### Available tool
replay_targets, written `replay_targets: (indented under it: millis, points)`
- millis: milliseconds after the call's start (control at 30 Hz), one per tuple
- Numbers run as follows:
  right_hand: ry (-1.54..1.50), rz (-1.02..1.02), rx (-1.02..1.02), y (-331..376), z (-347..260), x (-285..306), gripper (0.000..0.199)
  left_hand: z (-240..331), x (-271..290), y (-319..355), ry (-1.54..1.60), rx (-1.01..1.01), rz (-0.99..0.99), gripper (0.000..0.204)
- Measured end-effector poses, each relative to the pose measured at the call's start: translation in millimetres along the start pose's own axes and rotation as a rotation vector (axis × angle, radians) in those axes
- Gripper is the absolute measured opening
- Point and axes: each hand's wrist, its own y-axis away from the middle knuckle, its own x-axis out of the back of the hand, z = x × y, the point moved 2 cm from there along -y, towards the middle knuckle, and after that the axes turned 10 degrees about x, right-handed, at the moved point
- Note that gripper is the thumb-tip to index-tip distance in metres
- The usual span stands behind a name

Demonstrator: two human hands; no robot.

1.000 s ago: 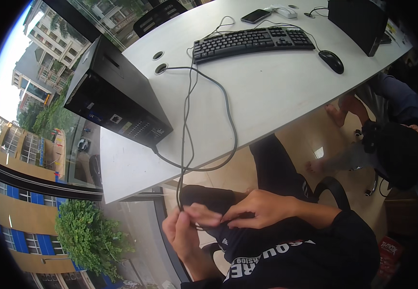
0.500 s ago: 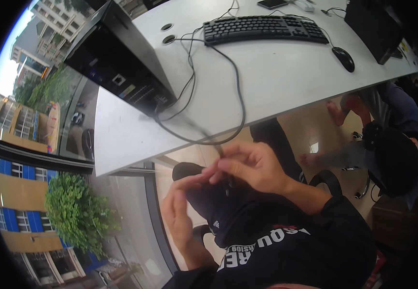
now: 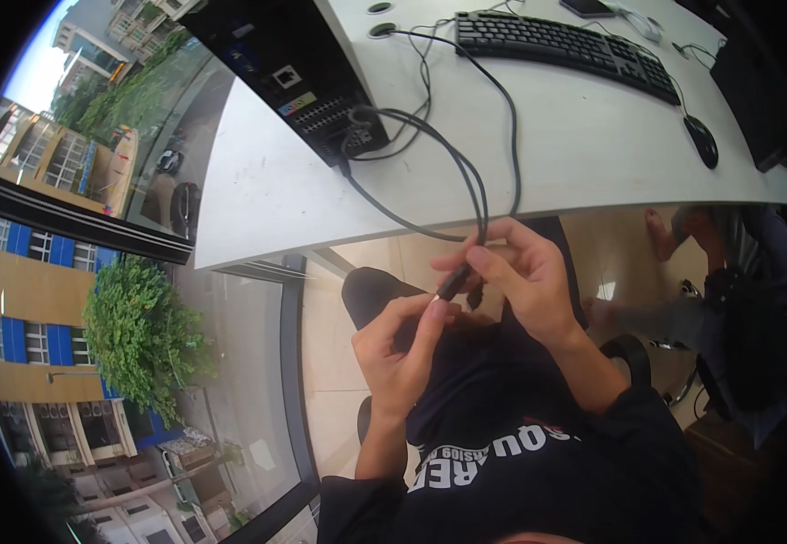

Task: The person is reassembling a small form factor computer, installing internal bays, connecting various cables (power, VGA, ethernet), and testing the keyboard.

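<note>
In front of my lap, below the desk edge, both hands meet at a black cable connector (image 3: 452,285). My left hand (image 3: 391,349) is closed, with thumb and forefinger pinching the connector's lower tip. My right hand (image 3: 531,283) is closed too, its thumb and fingers gripping the cable just above the connector. A second dark plug (image 3: 475,297) hangs beside the first, under the right fingers. Dark cables (image 3: 470,168) loop from the right hand up to the back panel of a black computer tower (image 3: 293,54) standing on the desk.
The white desk (image 3: 266,204) also bears a black keyboard (image 3: 561,56), a mouse (image 3: 702,141), a phone (image 3: 586,8) and a dark upright device (image 3: 756,109). A window (image 3: 153,240) lies on the left. Another person (image 3: 747,326) is at the right, below the desk.
The view has shifted, so the desk things appear farther right. My left hand has come up to the right hand and now pinches the connector. The cables now run in a tighter double loop.
</note>
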Motion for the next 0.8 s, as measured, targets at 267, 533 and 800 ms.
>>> replay_targets:
  millis: [267,533,800]
  points:
    - [0.068,0.16,0.155,2,-21,14,0.027,10,33,1,0.092,-0.333,0.328,0.011]
    - [-0.043,0.6,0.699,34,-107,140,0.036,29,123,27,0.576,-0.428,0.734,0.027]
    - [-0.162,0.545,0.882,61,-143,172,0.032,38,145,29,0.976,-0.549,0.232,0.02]
